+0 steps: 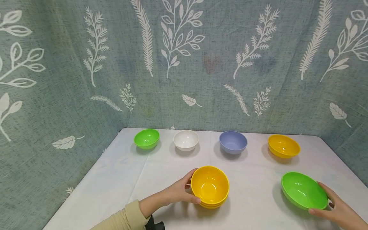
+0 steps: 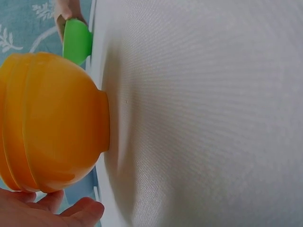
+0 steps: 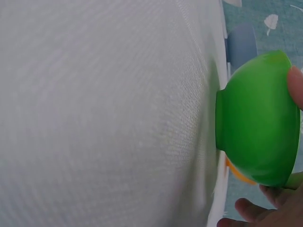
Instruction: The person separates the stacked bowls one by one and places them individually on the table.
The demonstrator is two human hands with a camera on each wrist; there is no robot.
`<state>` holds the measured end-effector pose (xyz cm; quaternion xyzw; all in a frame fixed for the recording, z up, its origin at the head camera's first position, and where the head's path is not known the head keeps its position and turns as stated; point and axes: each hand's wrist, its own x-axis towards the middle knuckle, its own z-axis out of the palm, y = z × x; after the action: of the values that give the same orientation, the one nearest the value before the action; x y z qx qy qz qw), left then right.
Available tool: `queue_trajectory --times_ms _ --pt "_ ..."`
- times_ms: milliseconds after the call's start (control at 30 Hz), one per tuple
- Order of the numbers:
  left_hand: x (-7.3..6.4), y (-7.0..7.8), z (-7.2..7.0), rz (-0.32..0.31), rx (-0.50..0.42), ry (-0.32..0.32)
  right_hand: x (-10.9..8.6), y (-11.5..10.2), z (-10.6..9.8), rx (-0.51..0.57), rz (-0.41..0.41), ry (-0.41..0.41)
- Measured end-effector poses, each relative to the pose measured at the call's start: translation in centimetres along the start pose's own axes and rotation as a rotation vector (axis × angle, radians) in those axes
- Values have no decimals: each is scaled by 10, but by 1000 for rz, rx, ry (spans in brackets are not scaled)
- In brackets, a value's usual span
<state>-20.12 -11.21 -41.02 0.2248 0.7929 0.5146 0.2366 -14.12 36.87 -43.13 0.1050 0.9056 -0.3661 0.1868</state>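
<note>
My left hand [image 1: 184, 191] grips a nested stack of yellow bowls [image 1: 210, 185] from its left side, thumb at the front and fingers behind. Stacked rims show in the left wrist view, where the bowls [image 2: 61, 123] look orange. At the right, my right hand [image 1: 336, 204] holds a large green bowl [image 1: 304, 190] by its right rim, between thumb and fingers. Both the stack and the green bowl [image 3: 260, 118] have their bases at or just above the white cloth; I cannot tell whether they touch it.
Along the back of the white-covered table [image 1: 161, 175] stand a small green bowl [image 1: 147, 139], a white bowl [image 1: 186, 140], a blue bowl [image 1: 233, 142] and a yellow bowl [image 1: 283, 146], spaced apart. A leaf-patterned curtain [image 1: 212, 105] hangs behind and at both sides.
</note>
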Motion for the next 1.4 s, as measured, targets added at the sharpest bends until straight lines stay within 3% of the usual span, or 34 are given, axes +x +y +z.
queue_trajectory --times_ms 167,333,467,533,800,1033,1200,1400 --pt "0 -1 0 -22 -18 -3 9 15 0 -12 -8 10" --pt "-1 0 0 -39 -16 0 14 21 -7 -104 -131 99" --pt "-1 1 -1 -30 -23 -1 -3 -4 -13 -105 -268 184" --pt "-2 2 -1 -33 -26 -1 -9 -16 -13 -82 -298 203" --pt "-2 1 -1 -48 -36 -7 -13 -41 -14 -22 -340 175" --pt "-2 0 -1 -40 -38 -12 -10 -58 -2 -14 -465 219" --pt "-2 -1 -1 -37 -38 -13 -8 -73 5 -5 -542 207" --pt "-3 -3 0 -35 -30 -2 -8 -94 12 -2 -541 165"
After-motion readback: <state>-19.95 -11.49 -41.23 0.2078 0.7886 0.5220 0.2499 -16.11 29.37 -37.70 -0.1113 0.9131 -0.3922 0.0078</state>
